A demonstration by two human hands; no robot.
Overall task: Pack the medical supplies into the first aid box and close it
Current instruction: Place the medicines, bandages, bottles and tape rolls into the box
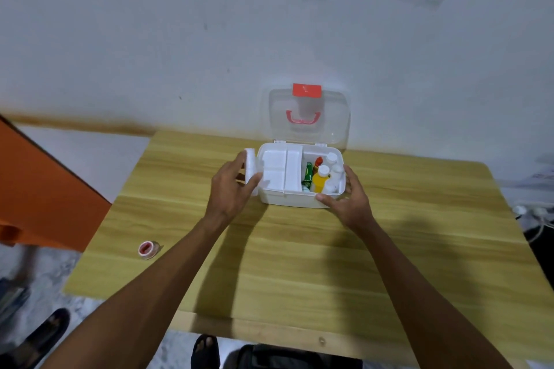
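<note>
- A small roll of white tape with a red core (pixel 148 249) is seen lying on the near-left part of the light wooden table (pixel 299 263), well apart from everything else.
- A white cylindrical roll (pixel 250 170) is held upright by the left hand (pixel 230 186), just beside the left wall of the box; the fingers are curled around the roll, with the thumb on its near side.
- The white plastic first aid box (pixel 287 199) is placed at the far middle of the table, close to the pale wall (pixel 150 39).
- Its clear plastic lid (pixel 332 117) is stood open and upright at the far edge, with a red latch (pixel 306 90) at the top and a pink handle (pixel 302 117) seen through it.
- The left part of the box is covered by a white divided insert tray (pixel 277 169).
- In the open right compartment, a green packet (pixel 307 173), a yellow bottle with a white cap (pixel 319 180), a red-topped item (pixel 318 161) and 2 or more white bottles (pixel 332 158) are packed upright, touching one another.
- The right hand (pixel 347 201) is laid open against the near-right corner of the box, with the thumb along the near wall and the fingers around the right end; nothing is gripped beyond the box itself.
</note>
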